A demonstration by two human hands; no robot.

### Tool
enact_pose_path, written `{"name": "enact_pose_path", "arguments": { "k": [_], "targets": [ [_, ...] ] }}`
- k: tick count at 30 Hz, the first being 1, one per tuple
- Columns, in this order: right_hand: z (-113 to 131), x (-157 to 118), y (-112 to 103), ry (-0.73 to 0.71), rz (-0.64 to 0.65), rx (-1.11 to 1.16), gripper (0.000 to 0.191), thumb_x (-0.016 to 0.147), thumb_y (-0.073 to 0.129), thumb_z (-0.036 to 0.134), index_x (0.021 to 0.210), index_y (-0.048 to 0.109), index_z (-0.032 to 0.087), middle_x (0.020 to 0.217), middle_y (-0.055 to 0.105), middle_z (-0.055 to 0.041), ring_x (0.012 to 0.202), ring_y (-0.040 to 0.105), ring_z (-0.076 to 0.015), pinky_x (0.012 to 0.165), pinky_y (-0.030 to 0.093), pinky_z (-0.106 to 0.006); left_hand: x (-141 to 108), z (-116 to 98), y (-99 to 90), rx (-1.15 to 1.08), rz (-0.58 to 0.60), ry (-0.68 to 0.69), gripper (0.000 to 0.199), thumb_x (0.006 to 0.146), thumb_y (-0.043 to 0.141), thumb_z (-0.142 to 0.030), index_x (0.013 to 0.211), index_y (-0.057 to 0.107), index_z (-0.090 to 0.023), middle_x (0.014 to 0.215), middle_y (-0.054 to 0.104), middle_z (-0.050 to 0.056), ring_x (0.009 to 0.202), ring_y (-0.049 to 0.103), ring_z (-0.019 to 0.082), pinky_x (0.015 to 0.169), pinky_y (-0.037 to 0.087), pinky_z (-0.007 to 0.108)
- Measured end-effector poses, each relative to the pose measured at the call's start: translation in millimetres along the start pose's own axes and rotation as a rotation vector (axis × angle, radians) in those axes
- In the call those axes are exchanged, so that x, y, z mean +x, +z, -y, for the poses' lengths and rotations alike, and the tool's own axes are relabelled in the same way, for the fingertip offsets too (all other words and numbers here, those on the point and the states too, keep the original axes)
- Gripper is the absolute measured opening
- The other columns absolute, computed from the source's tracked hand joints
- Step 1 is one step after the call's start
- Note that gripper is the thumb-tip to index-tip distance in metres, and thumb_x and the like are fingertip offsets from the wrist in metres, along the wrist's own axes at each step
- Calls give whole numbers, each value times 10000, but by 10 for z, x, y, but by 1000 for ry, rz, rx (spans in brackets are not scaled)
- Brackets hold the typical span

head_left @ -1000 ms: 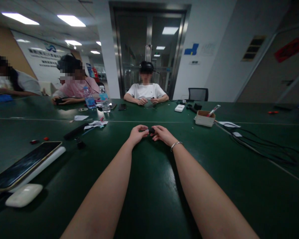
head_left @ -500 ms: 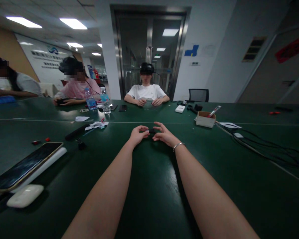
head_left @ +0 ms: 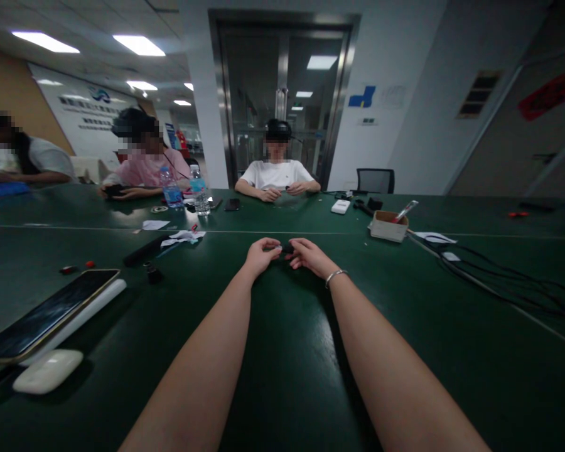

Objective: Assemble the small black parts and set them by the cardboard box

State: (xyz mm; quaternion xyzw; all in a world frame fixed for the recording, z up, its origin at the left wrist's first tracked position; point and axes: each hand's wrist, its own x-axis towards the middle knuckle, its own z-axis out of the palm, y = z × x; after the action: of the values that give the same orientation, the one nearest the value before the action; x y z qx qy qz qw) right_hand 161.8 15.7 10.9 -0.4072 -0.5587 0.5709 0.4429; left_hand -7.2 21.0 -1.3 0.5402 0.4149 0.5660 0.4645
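Note:
Just above the green table (head_left: 292, 351), my two hands meet in the middle of the head view. A small dark object (head_left: 287, 248) with a pale, shiny end on the left lies between them; it is too small to name. My left hand (head_left: 262, 255) pinches the pale end between thumb and fingertips. From the other side, the thumb and index finger of my right hand (head_left: 311, 257) close on the black end, its other fingers curled below. Whether the object is one piece or two I cannot tell.
On the left lie a phone (head_left: 51, 314), a white earbud-type case (head_left: 48, 371) and a small black item (head_left: 151, 272). Water bottles (head_left: 199, 191) stand farther back. To the right are a small box (head_left: 388, 227) and black cables (head_left: 503, 276). A person (head_left: 277, 172) sits opposite.
The fingers of my right hand, spread around the black end before, have closed into a pinch on it. My left hand has stayed in place, still pinching.

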Motion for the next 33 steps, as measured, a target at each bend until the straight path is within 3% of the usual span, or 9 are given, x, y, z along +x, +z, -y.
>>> {"name": "enact_pose_path", "arguments": {
  "k": [5,11,18,27,33],
  "targets": [
    [17,-11,-1,-50,48,-19,544,780,574,54,1269,419,234,923,590,-20,503,628,-63,492,543,-184,11,9,8,13,-3,-9,219,613,751,-105,807,650,-112,763,626,40,711,616,127,747,550,351],
    [8,-3,-3,6,34,-31,267,923,486,201,1181,476,136,692,650,-36,460,597,-86,430,492,-168,24,34,0,18,9,11,211,634,740,-125,825,650,-115,778,635,44,702,621,128,729,546,333],
    [26,-23,5,17,37,-14,239,902,475,89,1132,527,134,753,678,-43,494,610,-72,480,519,-166,11,26,-8,47,52,-10,204,673,718,-168,848,625,-121,763,630,39,670,628,117,664,533,271],
    [9,-14,-6,18,51,22,212,894,493,77,1090,561,116,732,688,-52,496,610,-67,498,524,-158,16,59,1,189,61,38,226,786,594,-391,853,580,-175,601,542,-28,484,551,81,459,439,181],
    [12,-23,-20,28,35,82,172,885,527,96,1048,578,113,706,685,-56,516,625,-81,513,532,-177,11,37,11,172,87,-25,191,789,599,-319,886,585,-155,656,576,-1,540,580,88,498,455,188]
  ]
}}
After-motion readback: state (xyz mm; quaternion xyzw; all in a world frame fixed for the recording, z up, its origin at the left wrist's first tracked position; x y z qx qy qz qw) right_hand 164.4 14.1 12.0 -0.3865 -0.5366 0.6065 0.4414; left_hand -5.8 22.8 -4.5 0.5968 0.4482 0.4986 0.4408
